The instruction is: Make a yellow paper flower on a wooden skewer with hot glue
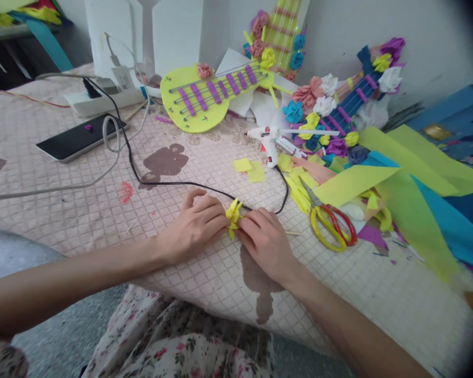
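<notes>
No word, label, brand, number or sign can be read. The glue gun, right of the middle on the far part of the surface, has a small red patch low on its handle; there may be a pale mark on it, but it is too small and blurred to make out. No lettering can be read on the phone or the power strip, both at far left.
</notes>
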### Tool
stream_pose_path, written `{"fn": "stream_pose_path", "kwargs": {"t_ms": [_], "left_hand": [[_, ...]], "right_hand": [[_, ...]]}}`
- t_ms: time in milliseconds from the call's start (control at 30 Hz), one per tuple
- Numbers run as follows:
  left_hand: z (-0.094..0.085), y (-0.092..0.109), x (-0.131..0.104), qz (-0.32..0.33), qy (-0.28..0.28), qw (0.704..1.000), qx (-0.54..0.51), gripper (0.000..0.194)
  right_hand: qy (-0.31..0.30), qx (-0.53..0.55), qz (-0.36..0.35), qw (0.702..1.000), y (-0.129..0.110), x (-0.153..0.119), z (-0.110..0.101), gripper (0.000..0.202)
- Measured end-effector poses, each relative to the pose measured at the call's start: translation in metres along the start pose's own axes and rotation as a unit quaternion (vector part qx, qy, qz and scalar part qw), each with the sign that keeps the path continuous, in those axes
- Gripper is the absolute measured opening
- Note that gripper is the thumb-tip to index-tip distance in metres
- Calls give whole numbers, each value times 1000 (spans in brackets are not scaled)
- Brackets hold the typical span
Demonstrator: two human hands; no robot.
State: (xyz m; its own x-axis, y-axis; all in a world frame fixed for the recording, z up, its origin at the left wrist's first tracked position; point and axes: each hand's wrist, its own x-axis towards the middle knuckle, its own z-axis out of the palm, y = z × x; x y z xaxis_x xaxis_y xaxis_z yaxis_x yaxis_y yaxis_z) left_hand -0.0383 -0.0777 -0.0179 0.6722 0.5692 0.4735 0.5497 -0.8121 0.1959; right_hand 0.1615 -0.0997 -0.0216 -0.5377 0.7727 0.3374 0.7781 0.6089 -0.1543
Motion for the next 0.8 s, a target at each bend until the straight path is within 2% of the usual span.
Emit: {"fn": "stream_pose_path", "kwargs": {"t_ms": [100, 233, 533, 800], "left_hand": [[0, 0, -1, 4, -11, 1000, -4, 18], [1, 0, -1, 3, -9, 1000, -5, 17], [3, -2, -2, -2, -4, 1000, -14, 14], [3, -3, -2, 5, -6, 1000, -16, 15]], "right_hand": [[-5, 19, 7, 1000, 0, -2, 1, 19], [18, 62, 19, 998, 1, -3, 2, 16], [33, 84, 11, 996, 3, -2, 0, 18], [25, 32, -6, 999, 2, -2, 2, 23]]}}
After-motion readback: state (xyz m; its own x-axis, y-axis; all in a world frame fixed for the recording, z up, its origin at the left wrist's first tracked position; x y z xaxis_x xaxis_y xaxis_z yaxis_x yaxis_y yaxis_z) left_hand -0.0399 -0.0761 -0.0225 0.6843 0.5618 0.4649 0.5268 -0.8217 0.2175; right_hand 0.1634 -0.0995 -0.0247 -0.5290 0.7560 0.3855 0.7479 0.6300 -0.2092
